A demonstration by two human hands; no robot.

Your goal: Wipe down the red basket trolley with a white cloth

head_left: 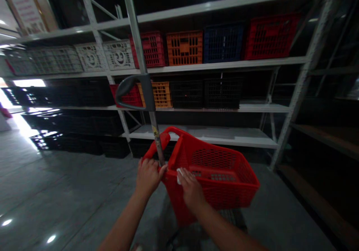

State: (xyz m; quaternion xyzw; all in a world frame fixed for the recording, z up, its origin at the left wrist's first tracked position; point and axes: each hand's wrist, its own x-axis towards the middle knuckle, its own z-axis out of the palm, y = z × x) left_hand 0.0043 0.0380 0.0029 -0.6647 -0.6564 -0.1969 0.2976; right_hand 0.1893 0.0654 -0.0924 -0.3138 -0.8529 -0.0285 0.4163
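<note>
The left hand curls shut around the red plastic handle of a mesh-walled shopping basket, held in front of the body — the right hand pinches a scrap of white cloth against the basket's rim. Steel shelving holds perforated plastic crates ahead.

Left hand: grips handle of red plastic basket, 6 o'clock, just beside steel pole.
Right hand: pinches white cloth against basket rim, 5 o'clock.
Shelving: white steel racks, 12 o'clock, holding red, orange, navy, white and black plastic crates.
Floor: grey polished concrete, 8 o'clock.
</note>
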